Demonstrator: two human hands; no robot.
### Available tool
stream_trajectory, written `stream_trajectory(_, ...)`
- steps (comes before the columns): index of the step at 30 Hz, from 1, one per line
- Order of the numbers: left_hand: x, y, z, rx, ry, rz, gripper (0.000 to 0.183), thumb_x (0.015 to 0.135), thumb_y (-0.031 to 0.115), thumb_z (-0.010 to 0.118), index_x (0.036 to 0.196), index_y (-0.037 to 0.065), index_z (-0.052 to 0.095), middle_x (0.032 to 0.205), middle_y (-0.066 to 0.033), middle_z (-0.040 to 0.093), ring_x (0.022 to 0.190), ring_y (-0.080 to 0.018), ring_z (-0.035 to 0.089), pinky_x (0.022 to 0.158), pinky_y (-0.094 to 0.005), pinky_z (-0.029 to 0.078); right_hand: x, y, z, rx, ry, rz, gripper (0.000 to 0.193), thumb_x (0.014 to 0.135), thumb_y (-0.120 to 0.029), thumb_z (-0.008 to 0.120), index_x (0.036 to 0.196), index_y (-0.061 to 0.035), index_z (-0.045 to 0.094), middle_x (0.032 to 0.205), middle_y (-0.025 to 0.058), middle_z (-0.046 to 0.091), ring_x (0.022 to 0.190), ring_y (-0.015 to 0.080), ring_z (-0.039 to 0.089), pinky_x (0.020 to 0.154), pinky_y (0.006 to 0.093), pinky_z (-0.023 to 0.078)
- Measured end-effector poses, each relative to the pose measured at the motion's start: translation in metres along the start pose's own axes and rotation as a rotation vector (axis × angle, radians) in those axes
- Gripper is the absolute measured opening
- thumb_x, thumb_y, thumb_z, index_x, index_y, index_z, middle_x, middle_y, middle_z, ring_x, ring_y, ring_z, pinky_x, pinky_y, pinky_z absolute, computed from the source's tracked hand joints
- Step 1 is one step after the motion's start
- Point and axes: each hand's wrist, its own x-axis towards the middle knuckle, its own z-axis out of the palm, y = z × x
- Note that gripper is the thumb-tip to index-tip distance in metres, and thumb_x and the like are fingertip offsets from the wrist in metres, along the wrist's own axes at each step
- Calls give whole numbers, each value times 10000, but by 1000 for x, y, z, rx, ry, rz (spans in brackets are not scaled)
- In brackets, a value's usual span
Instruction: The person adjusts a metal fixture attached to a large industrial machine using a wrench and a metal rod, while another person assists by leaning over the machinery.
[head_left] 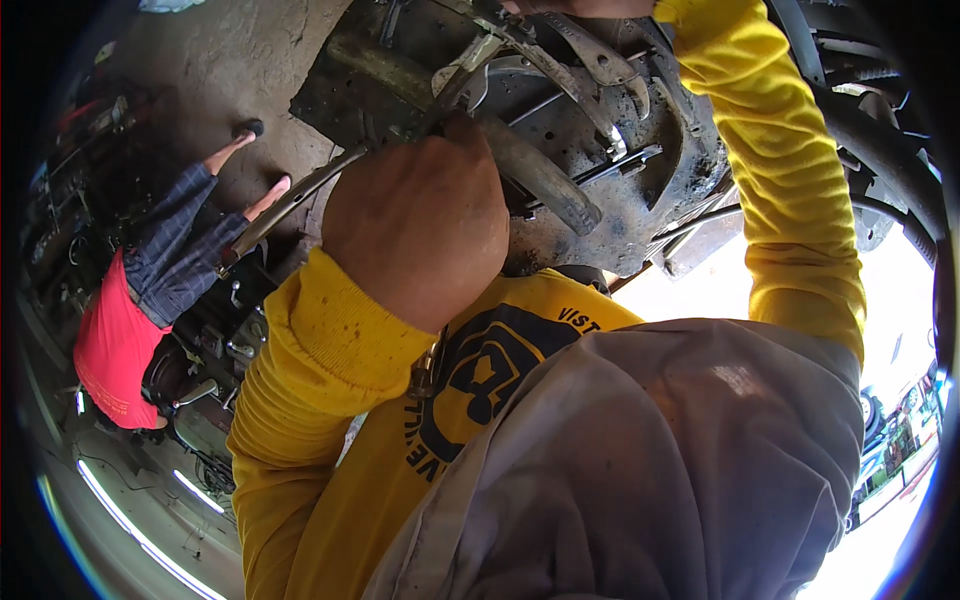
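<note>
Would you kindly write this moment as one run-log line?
Left hand: curled by metal bar, grip hidden | Right hand: top edge, partly cut off | Metal surface: wrench | Background: person in red shirt

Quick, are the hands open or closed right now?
Left hand: closed, seemingly on a metal bar.
Right hand: can't tell; the picture's top edge cuts it off.

Glare [895, 300] right; lit tubes [198, 491] left; edges bent.
</note>
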Motion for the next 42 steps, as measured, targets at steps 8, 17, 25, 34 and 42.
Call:
stream_trajectory(8, -5, 2, 6, -19, 38, -2, 577, 815, 191, 621, 1304, -96, 515, 692, -185, 648, 653, -339, 677, 616, -439, 554, 14, 12, 3, -204, -15, -285, 215, 852, -257, 710, 805, -59, 779, 725, 124, 696, 711, 294, 652, 692, 399, 498)
stream_trajectory(17, -6, 2, 7, 7, 36, -7, 559, 823, 198, 629, 1288, -95, 528, 679, -161, 647, 626, -322, 673, 595, -420, 552, 19, -2, -6, 81, -78, 66, 238, 856, -283, 717, 848, -56, 785, 741, 115, 719, 663, 254, 666, 675, 375, 511)
stream_trajectory(25, -5, 2, 7, -6, 30, -17, 548, 812, 196, 627, 1278, -78, 537, 673, -160, 647, 609, -316, 670, 584, -422, 548, 25, 10, 0, 0, -89, -77, 268, 890, -276, 665, 814, -43, 772, 725, 113, 710, 665, 242, 673, 664, 352, 525)
stream_trajectory(34, -7, -1, 9, -13, 66, -8, 547, 805, 183, 629, 1281, -71, 538, 659, -149, 641, 593, -294, 665, 566, -407, 543, 31, 5, -2, -81, -193, -30, 157, 838, -179, 632, 762, -74, 721, 690, 98, 674, 684, 256, 651, 657, 378, 519)
stream_trajectory(42, -7, -1, 11, -4, 47, -25, 549, 795, 175, 634, 1276, -72, 540, 653, -148, 635, 585, -287, 661, 547, -407, 537, 56, 0, 2, -194, -227, 12, 198, 815, -236, 669, 833, -49, 729, 750, 145, 675, 723, 317, 638, 701, 407, 518)
